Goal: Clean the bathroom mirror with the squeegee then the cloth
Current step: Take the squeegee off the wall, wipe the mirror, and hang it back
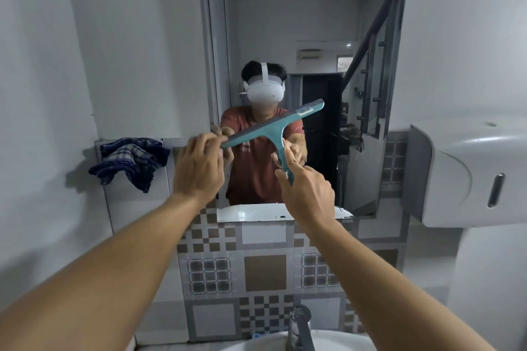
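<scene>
A teal squeegee is held up in front of the tall wall mirror, its blade tilted with the right end higher. My right hand grips its handle from below. My left hand pinches the blade's lower left end. A blue checked cloth lies bunched on a ledge left of the mirror, apart from both hands. The mirror reflects a person in a red shirt.
A white wall dispenser juts out at the right. A patterned tile panel runs below the mirror. A metal tap and the white basin rim sit at the bottom edge.
</scene>
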### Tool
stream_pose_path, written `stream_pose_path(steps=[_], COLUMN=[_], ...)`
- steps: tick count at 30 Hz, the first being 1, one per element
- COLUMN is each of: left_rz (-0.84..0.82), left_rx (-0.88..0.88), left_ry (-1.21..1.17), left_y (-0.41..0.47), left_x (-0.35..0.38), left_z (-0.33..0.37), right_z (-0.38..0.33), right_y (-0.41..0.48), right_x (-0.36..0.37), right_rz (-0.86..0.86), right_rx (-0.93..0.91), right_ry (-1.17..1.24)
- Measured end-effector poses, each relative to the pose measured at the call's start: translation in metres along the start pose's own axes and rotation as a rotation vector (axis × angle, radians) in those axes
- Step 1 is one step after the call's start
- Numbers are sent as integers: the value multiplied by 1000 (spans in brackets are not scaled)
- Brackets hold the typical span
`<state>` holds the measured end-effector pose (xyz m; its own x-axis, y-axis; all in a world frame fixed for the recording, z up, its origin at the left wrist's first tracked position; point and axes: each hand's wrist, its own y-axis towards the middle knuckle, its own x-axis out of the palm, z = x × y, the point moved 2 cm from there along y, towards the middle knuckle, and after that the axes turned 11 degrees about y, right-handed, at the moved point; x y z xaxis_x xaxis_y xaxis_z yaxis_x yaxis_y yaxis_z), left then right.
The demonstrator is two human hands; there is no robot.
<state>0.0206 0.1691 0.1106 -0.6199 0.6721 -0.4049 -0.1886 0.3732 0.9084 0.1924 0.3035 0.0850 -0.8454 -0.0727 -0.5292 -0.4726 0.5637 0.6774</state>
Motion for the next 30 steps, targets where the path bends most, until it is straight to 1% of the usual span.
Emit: stream_pose_path(steps=[2, 7, 11, 14, 18, 24, 27, 30], left_rz=[10, -6, -86, -76, -96, -116, -99, -95], left_rx=[-12, 47, 76, 105, 167, 194, 196, 188], left_ry=[37, 141, 141, 179, 174, 176, 170, 153], left_y=[23, 59, 64, 64, 72, 77, 77, 76], left_x=[-7, -13, -14, -18, -24, -25, -22, -20], left_z=[-3, -10, -8, -8, -7, -4, -3, -1], right_z=[3, 21, 39, 45, 53, 89, 120, 143], right_y=[1, 4, 5, 10, 17, 25, 15, 3], right_x=[-2, -12, -20, -26, -38, -76, -93, -101], right_rz=[-11, -39, -68, -87, -96, -73, -29, -13], right_rx=[-13, -59, -112, -152, -203, -380, -350, -235], right_ry=[-8, -69, -171, -226, -297, -479, -511, -453])
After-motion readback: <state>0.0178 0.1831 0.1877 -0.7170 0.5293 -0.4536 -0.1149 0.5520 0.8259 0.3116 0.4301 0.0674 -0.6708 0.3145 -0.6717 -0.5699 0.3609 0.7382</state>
